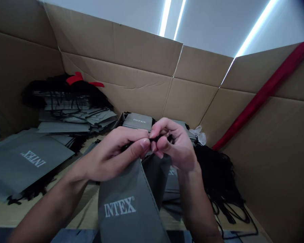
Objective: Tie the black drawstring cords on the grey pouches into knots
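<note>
The grey fabric drawstring bag printed with white "INTEX" lettering (128,202) hangs mouth-up in front of the person, its top edge lifted to where both hands meet, so the opening sits at fingertip level while the body of the bag droops toward the lap. The left hand (114,155) is clenched around the bag's upper hem, thumb pressed along the fabric, which keeps the channel at the mouth taut and steady. The right hand (176,145) pinches a thin black cord (160,137) between thumb and forefinger just at that hem; the two hands touch there, and the fine grip suits working a thin string at a narrow opening. Whether the cord already runs inside the hem is hidden by the fingers.

The rest is laid out within reach. To the left, flat grey bags of the same kind (27,162) lie spread on the wooden table (5,212), lettering facing away, and behind them a taller stack of grey bags tangled with black strings (71,108) carries a red ribbon (78,78) on top. To the right, a loose heap of black cords (220,179) lies just beside the right forearm. Tall brown cardboard walls (142,57) enclose the table on three sides, and a red strip (263,91) runs diagonally along the right-hand wall.
</note>
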